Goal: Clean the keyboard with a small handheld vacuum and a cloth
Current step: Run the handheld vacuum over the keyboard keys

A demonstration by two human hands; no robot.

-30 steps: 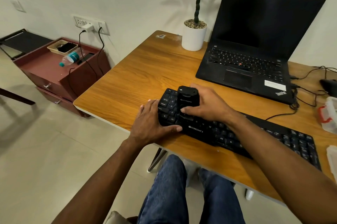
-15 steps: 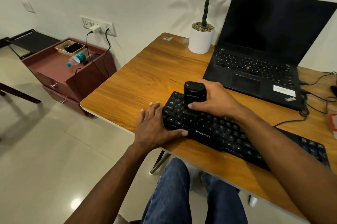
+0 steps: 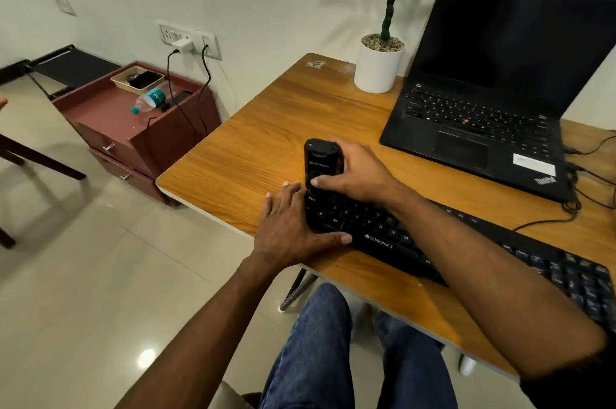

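On the red cabinet (image 3: 110, 118) left of the desk (image 3: 266, 142) sits a shallow beige tray (image 3: 121, 79) holding a dark, flat object I can't identify. A plastic bottle (image 3: 151, 98) lies on its side just beside the tray. At the desk's far edge a white pot (image 3: 378, 70) is filled with pebbles, and a green plant stem rises from them.

The black keyboard (image 3: 393, 238) lies along the desk's near edge; its right end runs out of view and the right forearm covers its middle. The laptop (image 3: 483, 115) beyond it is cut off at the right too. I see no cloth anywhere.

The right hand (image 3: 353, 175) is wrapped around the small black vacuum (image 3: 321, 165), which stands upright at the keyboard's far left corner; where its nozzle meets the keys is hidden. The left hand (image 3: 293, 228) lies flat with fingers straight against the keyboard's left end and its thumb stretched along the near edge.

Compared with half a second ago, the vacuum has shifted toward the keyboard's upper left corner, while the left hand has stayed braced at that end.
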